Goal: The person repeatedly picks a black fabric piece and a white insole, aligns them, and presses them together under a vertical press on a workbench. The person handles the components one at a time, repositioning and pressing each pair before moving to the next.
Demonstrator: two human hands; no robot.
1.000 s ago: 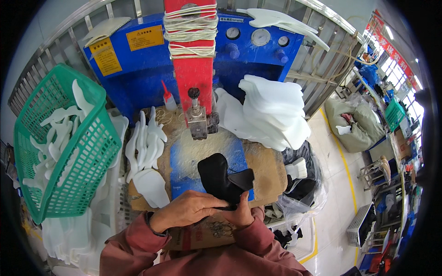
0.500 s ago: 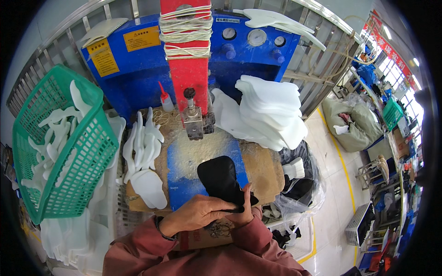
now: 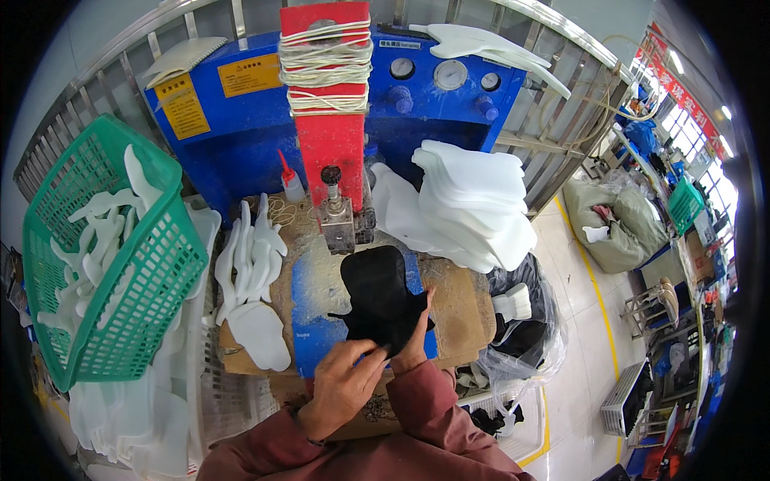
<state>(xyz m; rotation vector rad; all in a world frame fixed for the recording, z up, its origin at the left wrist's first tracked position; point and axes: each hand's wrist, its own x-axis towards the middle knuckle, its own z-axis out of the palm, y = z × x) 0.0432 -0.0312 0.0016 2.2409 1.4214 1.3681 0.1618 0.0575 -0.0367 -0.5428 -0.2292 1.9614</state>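
Observation:
A black piece (image 3: 375, 280), soft-looking, with a rounded far end and narrow flaps at its sides, is held up over the blue mat (image 3: 309, 345). My left hand (image 3: 346, 383) pinches its near edge, fingers bent and pressed together. Underneath and along its right side lies my right hand (image 3: 413, 346), thumb up against the edge; most of its fingers are hidden by the black piece. Pale powder or crumbs cover the far part of the mat. Just beyond the black piece is the metal press head (image 3: 341, 228) on a red arm (image 3: 330, 152).
Stacked white foam-like sheets (image 3: 473, 200) stand right of the press head, white curved pieces (image 3: 253, 256) left of the mat. A green basket (image 3: 120, 313) of white pieces is at left. Behind is the blue machine (image 3: 241, 120) with gauges. A plastic bag (image 3: 549, 337) sits at right.
The black piece has moved slightly away from me and its side flaps now spread out. My left hand has drawn back and down to its near edge.

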